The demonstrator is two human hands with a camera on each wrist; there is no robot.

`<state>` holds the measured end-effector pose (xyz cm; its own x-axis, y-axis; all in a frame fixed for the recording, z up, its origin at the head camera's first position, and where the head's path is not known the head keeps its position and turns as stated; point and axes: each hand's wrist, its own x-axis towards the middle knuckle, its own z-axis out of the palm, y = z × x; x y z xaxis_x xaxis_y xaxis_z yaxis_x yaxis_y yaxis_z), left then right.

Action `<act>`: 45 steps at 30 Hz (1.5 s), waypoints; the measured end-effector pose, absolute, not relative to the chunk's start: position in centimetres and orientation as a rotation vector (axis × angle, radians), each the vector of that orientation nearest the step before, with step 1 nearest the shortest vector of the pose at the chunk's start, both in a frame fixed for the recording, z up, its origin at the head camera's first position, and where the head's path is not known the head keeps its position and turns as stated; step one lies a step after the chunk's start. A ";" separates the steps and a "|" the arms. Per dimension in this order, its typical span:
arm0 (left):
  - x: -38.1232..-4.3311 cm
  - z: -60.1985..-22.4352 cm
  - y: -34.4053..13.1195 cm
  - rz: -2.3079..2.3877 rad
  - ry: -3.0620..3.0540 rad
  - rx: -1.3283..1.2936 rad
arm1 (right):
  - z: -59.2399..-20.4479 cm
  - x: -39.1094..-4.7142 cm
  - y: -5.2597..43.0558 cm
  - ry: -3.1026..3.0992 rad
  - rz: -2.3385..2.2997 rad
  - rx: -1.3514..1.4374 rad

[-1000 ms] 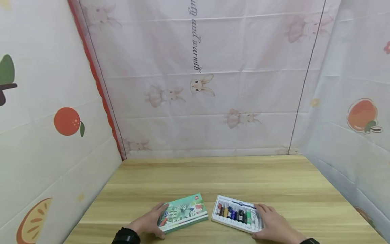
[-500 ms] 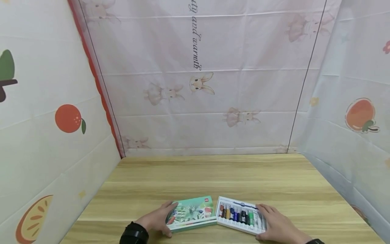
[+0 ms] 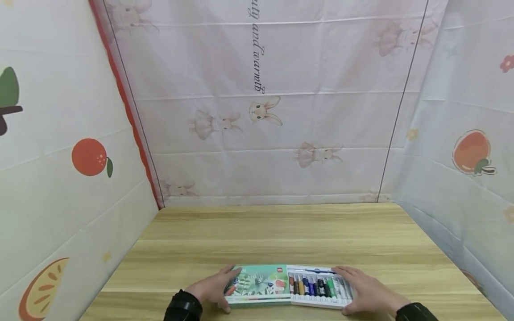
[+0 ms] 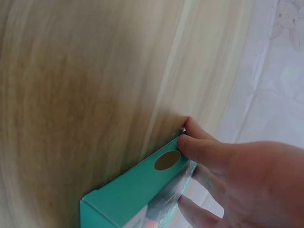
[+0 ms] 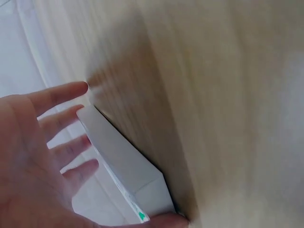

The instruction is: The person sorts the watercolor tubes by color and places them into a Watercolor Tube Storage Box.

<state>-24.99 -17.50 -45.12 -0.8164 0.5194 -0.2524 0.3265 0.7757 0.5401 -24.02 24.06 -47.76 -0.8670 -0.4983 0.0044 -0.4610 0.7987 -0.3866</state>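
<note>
A green illustrated cardboard box (image 3: 261,281) lies flat on the table, my left hand (image 3: 210,289) gripping its left end with thumb in front and fingers behind. In the left wrist view an oval hole shows in the teal end wall (image 4: 128,194). Directly to the right, end to end with the box, is a white tray (image 3: 317,304) holding several paint tubes (image 3: 311,287) in a row and a slim brush (image 3: 317,271) along the back. My right hand (image 3: 369,292) spans the tray's right end, thumb at the front corner. The right wrist view shows the plain white tray wall (image 5: 123,152).
The wood-grain table (image 3: 281,232) runs back to a pale curtain (image 3: 225,178) printed with rabbits. Fruit-printed cloth walls stand on the left (image 3: 48,200) and right (image 3: 453,200). A black band (image 3: 182,305) circles the left wrist, another (image 3: 415,312) the right.
The box has slid right and turned straight, and the tray has turned level with it. The gap between them has closed, and their ends now line up. Both hands kept their hold.
</note>
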 end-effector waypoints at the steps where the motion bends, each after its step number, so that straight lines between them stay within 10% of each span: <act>1: -25.0 -45.1 -17.4 0.679 2.581 0.641 | -47.7 -24.1 24.1 2.876 -0.593 -0.778; 15: -24.2 -45.4 -18.1 0.728 2.588 0.604 | -47.5 -24.9 24.2 2.890 -0.674 -0.888; 23: -23.0 -46.1 -19.5 0.888 2.596 0.521 | -46.9 -24.2 24.6 3.043 -0.677 -0.335; 45: -24.9 -46.2 -16.9 0.824 2.742 0.462 | -47.7 -24.3 25.1 2.865 -0.957 -0.039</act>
